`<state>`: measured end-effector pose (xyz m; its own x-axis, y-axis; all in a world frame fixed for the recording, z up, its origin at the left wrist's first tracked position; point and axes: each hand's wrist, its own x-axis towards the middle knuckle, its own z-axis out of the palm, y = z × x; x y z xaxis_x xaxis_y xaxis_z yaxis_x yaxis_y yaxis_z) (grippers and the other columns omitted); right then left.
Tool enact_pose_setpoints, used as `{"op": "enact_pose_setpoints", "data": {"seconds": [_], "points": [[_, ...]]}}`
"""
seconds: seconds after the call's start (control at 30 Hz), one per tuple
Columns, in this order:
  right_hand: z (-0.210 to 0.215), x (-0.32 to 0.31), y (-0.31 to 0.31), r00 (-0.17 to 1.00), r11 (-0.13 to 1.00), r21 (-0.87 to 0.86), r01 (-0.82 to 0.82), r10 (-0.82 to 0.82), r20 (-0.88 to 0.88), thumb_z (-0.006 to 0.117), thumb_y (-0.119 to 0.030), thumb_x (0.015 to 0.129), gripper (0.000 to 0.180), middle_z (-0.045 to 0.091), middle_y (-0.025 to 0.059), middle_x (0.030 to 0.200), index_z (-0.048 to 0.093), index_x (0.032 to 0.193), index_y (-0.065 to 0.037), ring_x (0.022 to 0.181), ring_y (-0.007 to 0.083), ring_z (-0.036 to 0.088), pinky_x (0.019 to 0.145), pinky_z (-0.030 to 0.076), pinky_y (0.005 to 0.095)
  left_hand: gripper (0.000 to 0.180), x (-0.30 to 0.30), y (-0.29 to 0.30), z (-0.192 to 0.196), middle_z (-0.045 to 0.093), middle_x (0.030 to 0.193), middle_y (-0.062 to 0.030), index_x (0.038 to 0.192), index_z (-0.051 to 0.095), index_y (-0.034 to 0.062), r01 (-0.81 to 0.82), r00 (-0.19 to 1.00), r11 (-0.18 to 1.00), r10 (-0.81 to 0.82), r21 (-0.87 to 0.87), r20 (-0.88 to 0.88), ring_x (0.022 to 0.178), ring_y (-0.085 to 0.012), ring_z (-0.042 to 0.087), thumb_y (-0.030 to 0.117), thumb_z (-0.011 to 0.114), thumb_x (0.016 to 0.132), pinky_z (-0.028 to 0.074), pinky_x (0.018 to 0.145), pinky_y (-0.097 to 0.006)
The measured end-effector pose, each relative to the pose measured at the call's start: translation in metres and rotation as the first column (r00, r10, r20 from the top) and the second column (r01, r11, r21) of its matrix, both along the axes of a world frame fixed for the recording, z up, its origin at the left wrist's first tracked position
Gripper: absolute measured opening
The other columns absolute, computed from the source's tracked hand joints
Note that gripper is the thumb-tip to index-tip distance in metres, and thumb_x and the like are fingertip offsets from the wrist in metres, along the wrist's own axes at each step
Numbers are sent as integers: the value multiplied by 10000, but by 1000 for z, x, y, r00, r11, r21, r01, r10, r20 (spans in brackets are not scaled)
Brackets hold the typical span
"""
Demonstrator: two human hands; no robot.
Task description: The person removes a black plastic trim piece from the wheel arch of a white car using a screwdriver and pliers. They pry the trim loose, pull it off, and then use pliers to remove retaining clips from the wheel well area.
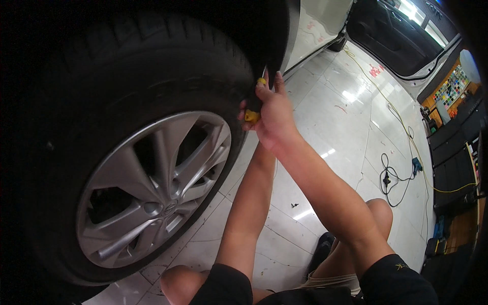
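Yellow-and-black screwdriver (251, 117) is sitting beside the tire (152, 86), our right hand (275, 109) grasping it from its right, long axis pointing away; our left forearm (246, 208) is passing behind, its hand too hidden for us to tell its grip.

Your one view: wide fisheye on your head, looking down and ahead along your forearms (325, 183) at your hands (275, 113). Wheel (163, 204) close, left of hands; car door (399, 43) farther off, beyond and right of them.
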<state>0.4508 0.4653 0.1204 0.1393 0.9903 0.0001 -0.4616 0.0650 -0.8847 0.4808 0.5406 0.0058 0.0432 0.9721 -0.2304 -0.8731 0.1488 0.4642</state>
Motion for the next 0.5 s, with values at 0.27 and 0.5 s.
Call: {"op": "enact_pose_setpoints", "data": {"seconds": [0.27,0.5], "points": [[11,3,6,993,992,-106,68,-77,-89,468,-218,1025,476,565,118,954,284,1461,-167,632,213,554,474,435,368,406,-5,7,13,612,1204,-155,1347,559,83,-43,998,999,43,6,43,1051,-249,625,288,546,997,474,915,-367],[9,1,11,963,975,-220,-25,-36,-266,410,-132,1008,231,555,126,887,418,1196,2,726,250,561,607,467,382,388,-51,-48,0,618,1190,-142,1336,578,94,-210,974,975,202,72,105,1029,-231,635,281,558,996,485,897,-353]]}}
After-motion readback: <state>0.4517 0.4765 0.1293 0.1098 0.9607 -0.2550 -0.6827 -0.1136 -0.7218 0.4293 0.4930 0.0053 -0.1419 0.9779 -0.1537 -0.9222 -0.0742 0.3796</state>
